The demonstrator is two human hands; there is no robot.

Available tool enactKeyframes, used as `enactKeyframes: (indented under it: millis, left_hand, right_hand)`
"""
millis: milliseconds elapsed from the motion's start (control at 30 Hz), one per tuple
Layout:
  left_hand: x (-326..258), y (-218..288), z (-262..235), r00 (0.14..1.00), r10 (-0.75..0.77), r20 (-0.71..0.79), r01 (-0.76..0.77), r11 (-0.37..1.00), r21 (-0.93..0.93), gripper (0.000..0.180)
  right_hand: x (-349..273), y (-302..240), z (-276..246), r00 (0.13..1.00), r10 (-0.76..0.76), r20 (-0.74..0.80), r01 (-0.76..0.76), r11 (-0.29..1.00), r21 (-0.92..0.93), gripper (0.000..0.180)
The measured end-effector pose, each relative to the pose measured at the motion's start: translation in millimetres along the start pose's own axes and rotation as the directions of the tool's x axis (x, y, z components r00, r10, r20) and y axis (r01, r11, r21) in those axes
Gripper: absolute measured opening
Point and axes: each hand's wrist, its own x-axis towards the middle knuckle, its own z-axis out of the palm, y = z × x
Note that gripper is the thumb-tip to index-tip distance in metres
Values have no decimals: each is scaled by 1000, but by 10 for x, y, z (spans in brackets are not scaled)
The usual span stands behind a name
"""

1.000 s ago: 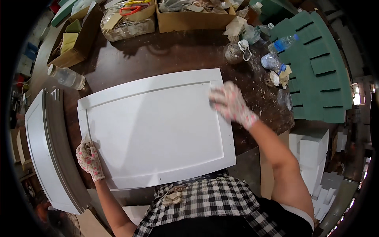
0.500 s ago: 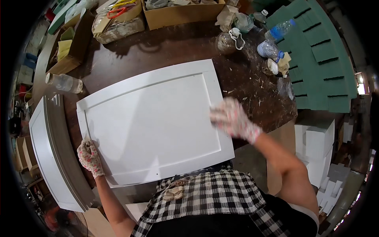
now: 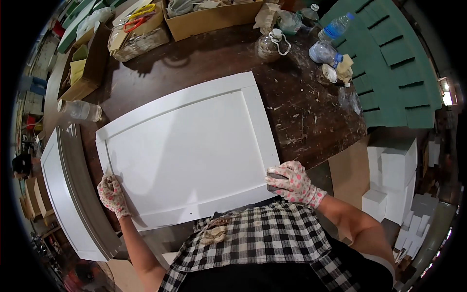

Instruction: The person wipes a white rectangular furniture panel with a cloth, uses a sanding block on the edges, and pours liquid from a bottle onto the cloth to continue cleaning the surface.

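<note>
A white framed cabinet-door panel (image 3: 187, 153) with a recessed middle lies on the dark brown table (image 3: 311, 141), reaching over its near edge. My left hand (image 3: 113, 195), in a white glove with pink dots, is closed on the panel's left edge near the lower left corner. My right hand (image 3: 296, 185), gloved alike, grips a dark grey sanding block (image 3: 276, 181). That block sits against the frame's right side near the lower right corner. Fingers cover part of it.
Several panels (image 3: 68, 190) lie stacked at the left. A clear jar (image 3: 81, 110) stands above them. Cardboard boxes (image 3: 209, 22) and red and yellow scissors (image 3: 138, 18) line the far side. Plastic bottles (image 3: 335, 28) stand far right, beside green slatted panels (image 3: 389, 63). White boxes (image 3: 394, 170) sit right.
My right hand has slid down the frame's right side toward the near corner with the sanding block. My left hand keeps its hold on the panel. The view has shifted slightly.
</note>
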Motion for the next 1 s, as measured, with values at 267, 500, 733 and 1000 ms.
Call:
enactKeyframes:
  millis: [267,500,733,1000]
  left_hand:
    - [67,68,-32,997,40,65,-44,997,62,24]
    - [44,52,40,999,26,27,-29,993,115,18]
    - [-5,29,-31,999,-10,38,5,991,130,22]
    - [2,255,-121,1000,-9,28,4,984,178,25]
  right_hand:
    - [1666,690,-337,998,-29,-63,11,964,-267,39]
    - [1611,672,-294,989,-77,-127,43,966,-255,40]
    - [-53,-128,71,998,35,-45,-39,995,-88,53]
    - [-62,-235,332,998,8,-56,-13,994,-105,51]
